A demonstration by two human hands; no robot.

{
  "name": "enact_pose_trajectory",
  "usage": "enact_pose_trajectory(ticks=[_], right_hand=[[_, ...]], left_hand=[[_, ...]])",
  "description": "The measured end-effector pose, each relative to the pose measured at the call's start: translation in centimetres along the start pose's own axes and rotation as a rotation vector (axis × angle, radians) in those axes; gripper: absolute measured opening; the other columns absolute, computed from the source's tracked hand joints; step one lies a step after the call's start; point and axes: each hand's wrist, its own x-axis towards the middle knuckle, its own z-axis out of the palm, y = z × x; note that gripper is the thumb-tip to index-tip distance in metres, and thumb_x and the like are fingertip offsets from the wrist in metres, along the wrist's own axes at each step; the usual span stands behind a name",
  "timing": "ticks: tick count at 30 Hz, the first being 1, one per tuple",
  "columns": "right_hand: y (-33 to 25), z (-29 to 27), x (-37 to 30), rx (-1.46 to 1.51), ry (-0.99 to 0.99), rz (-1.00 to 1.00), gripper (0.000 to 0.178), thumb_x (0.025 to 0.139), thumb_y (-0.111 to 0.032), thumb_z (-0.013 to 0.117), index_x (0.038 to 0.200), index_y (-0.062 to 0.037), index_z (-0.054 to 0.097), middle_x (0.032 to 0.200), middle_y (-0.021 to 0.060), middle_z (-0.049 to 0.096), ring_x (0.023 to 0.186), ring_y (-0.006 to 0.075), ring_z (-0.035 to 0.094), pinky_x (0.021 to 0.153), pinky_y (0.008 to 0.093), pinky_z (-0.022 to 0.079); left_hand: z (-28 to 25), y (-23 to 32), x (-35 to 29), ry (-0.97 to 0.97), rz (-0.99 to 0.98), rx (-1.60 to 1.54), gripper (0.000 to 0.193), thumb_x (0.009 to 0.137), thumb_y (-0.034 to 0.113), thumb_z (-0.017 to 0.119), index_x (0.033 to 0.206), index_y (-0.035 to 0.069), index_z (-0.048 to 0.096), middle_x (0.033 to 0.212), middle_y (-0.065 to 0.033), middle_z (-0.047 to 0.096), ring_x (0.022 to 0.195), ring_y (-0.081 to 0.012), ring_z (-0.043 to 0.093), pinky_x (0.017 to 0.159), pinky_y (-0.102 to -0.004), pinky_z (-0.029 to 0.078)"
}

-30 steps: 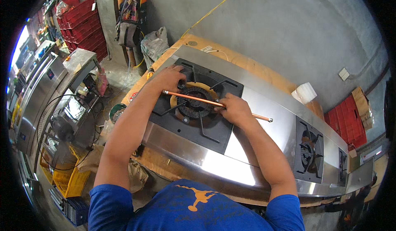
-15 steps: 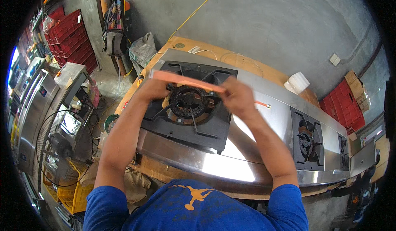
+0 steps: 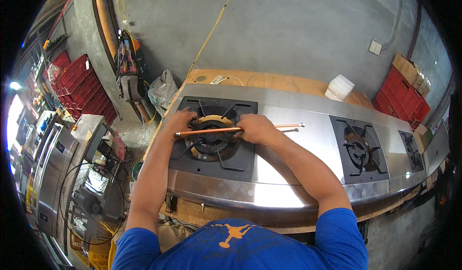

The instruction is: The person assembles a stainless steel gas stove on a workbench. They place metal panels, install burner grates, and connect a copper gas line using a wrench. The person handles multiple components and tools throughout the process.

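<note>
A thin orange rod (image 3: 211,131) with pale tips lies crosswise in my closed right hand (image 3: 257,129), which is over the right part of the nearest stove section. Its left end passes just in front of my left hand (image 3: 180,122). That hand is closed at the left rim of the round black burner (image 3: 210,141); what its fingers grip is hidden. The burner sits inside a black square stove plate (image 3: 231,172) with dark pan-support arms. Around the burner an orange-brown ring shows.
The long stainless countertop (image 3: 293,164) carries further burners to the right, including a middle burner (image 3: 359,152). A white wrapped block (image 3: 340,87) stands behind it. Red crates (image 3: 402,99) are at far right. On the left are a floor fan (image 3: 89,202) and stacked red crates (image 3: 79,84).
The rod, blurred and higher before, has come down lower over the burner. My right hand has moved left and down with it. The view has shifted as well.
</note>
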Motion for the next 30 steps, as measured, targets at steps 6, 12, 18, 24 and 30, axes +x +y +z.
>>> enact_pose_trajectory(ticks=[6, 12, 18, 24, 30], right_hand=[[-0.7, -3.5, -0.6, 0.029, 0.293, -0.077, 0.018, 0.089, -0.025, 0.064, 0.088, -0.0077, 0.068, 0.095, 0.0106, 0.061, 0.087, 0.0352, 0.065, 0.075, 0.0472, 0.053], [-3.0, -8.8, -2.3, -0.024, 0.665, -0.196, 0.009, 0.082, -0.016, 0.069, 0.081, -0.0087, 0.064, 0.087, 0.0082, 0.057, 0.078, 0.0310, 0.064, 0.064, 0.0448, 0.051], [-7.3, -13.5, -8.2, 0.018, 0.744, -0.265, 0.011, 0.076, -0.013, 0.072, 0.075, -0.0095, 0.061, 0.082, 0.0061, 0.055, 0.073, 0.0290, 0.064, 0.059, 0.0429, 0.051], [-5.7, -17.6, -14.5, 0.084, 0.884, 0.188, 0.047, 0.080, -0.024, 0.083, 0.119, -0.0061, 0.064, 0.095, 0.0135, 0.062, 0.080, 0.0204, 0.062, 0.067, 0.0339, 0.051], [-2.6, -15.8, -19.6, 0.523, 0.671, 0.473, 0.054, 0.089, -0.031, 0.073, 0.129, 0.0003, 0.055, 0.092, 0.0207, 0.069, 0.087, 0.0296, 0.068, 0.082, 0.0398, 0.051]], left_hand=[[-2.7, 1.0, -0.8, 0.488, -0.006, -0.176, 0.019, 0.071, 0.010, 0.071, 0.087, 0.006, 0.062, 0.110, -0.0161, 0.069, 0.120, -0.0390, 0.058, 0.093, -0.0485, 0.050], [-8.5, 3.1, -2.7, 0.995, -0.011, 0.102, 0.026, 0.069, -0.004, 0.065, 0.092, 0.009, 0.066, 0.113, -0.0089, 0.070, 0.133, -0.0344, 0.052, 0.111, -0.0557, 0.038], [-9.6, 6.7, -4.2, 1.061, -0.007, -0.199, 0.034, 0.064, -0.011, 0.056, 0.092, 0.007, 0.063, 0.112, -0.0107, 0.071, 0.134, -0.0375, 0.050, 0.113, -0.0554, 0.036], [-10.8, 10.1, -4.2, 0.879, 0.067, -0.273, 0.045, 0.063, -0.011, 0.054, 0.102, 0.009, 0.065, 0.120, -0.0126, 0.068, 0.136, -0.0388, 0.046, 0.116, -0.0532, 0.034], [-11.1, 15.3, -1.2, 0.518, 0.275, -0.314, 0.050, 0.065, -0.010, 0.058, 0.110, 0.011, 0.063, 0.128, -0.0195, 0.061, 0.137, -0.0426, 0.042, 0.117, -0.0538, 0.029]])
